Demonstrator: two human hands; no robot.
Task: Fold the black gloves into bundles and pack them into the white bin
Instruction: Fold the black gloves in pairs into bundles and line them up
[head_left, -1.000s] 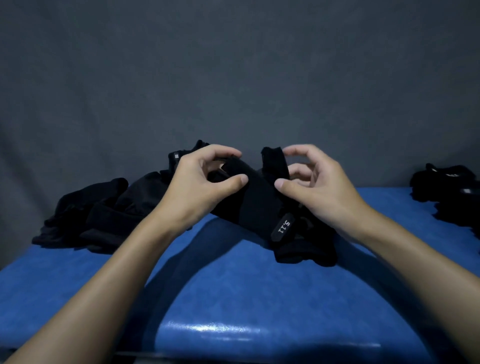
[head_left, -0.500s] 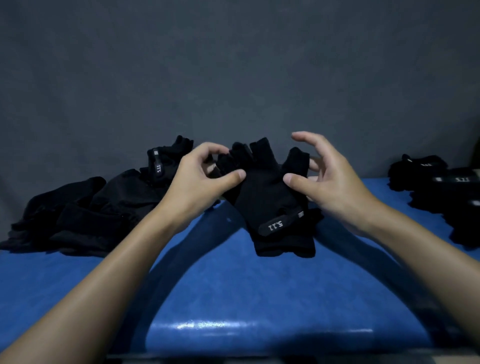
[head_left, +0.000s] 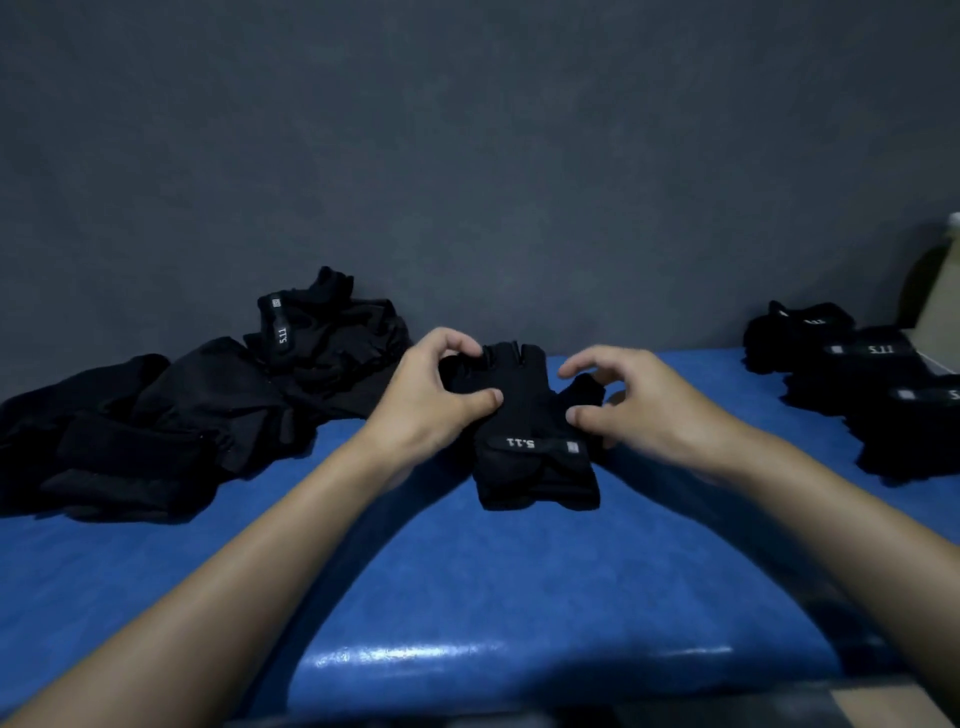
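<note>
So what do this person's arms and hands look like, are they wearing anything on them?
Nothing at all, as far as the view shows. The left hand and right hand are bare: no gloves, and no rings, watch or bracelet visible. Both forearms are uncovered up to the picture's edge, with no sleeve in sight. The fingernails look short and unpainted.

Plain dark grey wall (head_left: 467, 156) behind, glossy blue-covered desk (head_left: 519, 597) in front, dim light, glare on its near edge

Two hands (head_left: 535, 405), one black glove (head_left: 535, 441) between, two glove heaps (head_left: 182, 410).
</note>
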